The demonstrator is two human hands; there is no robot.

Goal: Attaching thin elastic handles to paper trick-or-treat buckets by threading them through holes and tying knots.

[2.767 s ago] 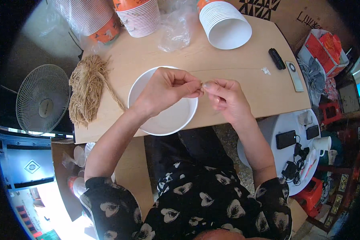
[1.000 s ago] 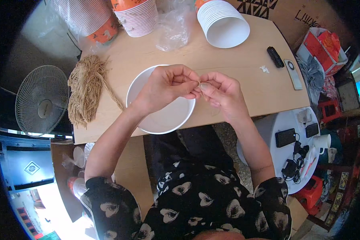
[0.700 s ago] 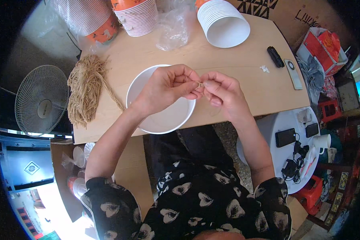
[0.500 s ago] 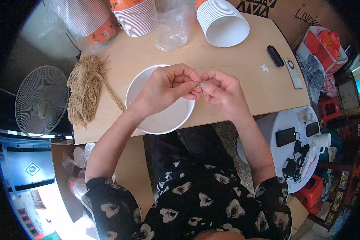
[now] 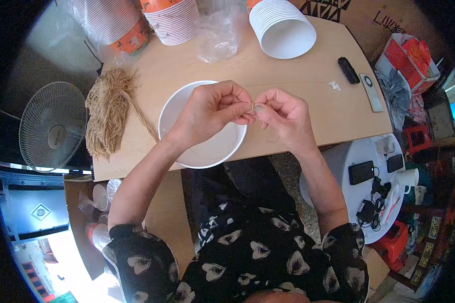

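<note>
My left hand (image 5: 202,112) is over the right part of a large white paper tub (image 5: 221,145), its thumb and forefinger closed in a pinch. Facing it, my right hand (image 5: 287,117) pinches as well, just right of the tub's rim. Between the two sets of fingertips shows a tiny bit of tan string (image 5: 252,107); most of it is hidden by the fingers. A thick bundle of tan strings (image 5: 106,118) lies left of the tub, with one twisted strand reaching toward the rim.
Stacked paper tubs (image 5: 173,22) and a crumpled clear bag (image 5: 217,40) line the table's far side, beside another stack on its side (image 5: 283,30). A black object (image 5: 348,70) and a pale remote-like device (image 5: 371,92) lie at right. A fan (image 5: 52,126) stands left.
My right hand has shifted slightly right, and its fingertips have drawn a little away from the left ones. My left hand stays nearly in place.
</note>
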